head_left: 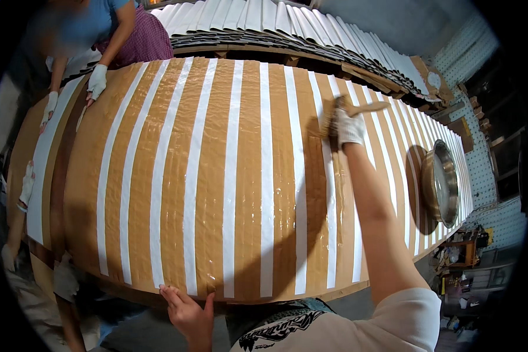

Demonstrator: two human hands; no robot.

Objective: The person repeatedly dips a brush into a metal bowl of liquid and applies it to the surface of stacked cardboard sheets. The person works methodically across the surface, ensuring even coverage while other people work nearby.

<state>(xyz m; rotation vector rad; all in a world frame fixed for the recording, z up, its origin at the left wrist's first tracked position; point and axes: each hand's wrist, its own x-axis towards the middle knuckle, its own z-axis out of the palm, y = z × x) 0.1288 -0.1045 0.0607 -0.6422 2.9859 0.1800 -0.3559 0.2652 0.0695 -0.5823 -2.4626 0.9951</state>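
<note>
Head view: gripping tan-handled brush in gloved right hand, closed around it, right of centre over brown-and-white striped sheets. Holding nothing visible in bare left hand; apparently touching near edge with fingertips, half spread. Judging by wet sheen, spreading a coat. To do it well: brush lengthwise along stripes, overlap passes, even out shiny patches, steady the edge lightly with the left, stay clear of co-worker's gloved hand at the left end. Can't tell contents of metal basin, on the sheets at right. Can't confirm bristle contact or exact finger wrap: too blurred. Hard to make out at lower left: another gloved hand, dim. Lost to black fisheye rim: outermost surroundings.
</note>
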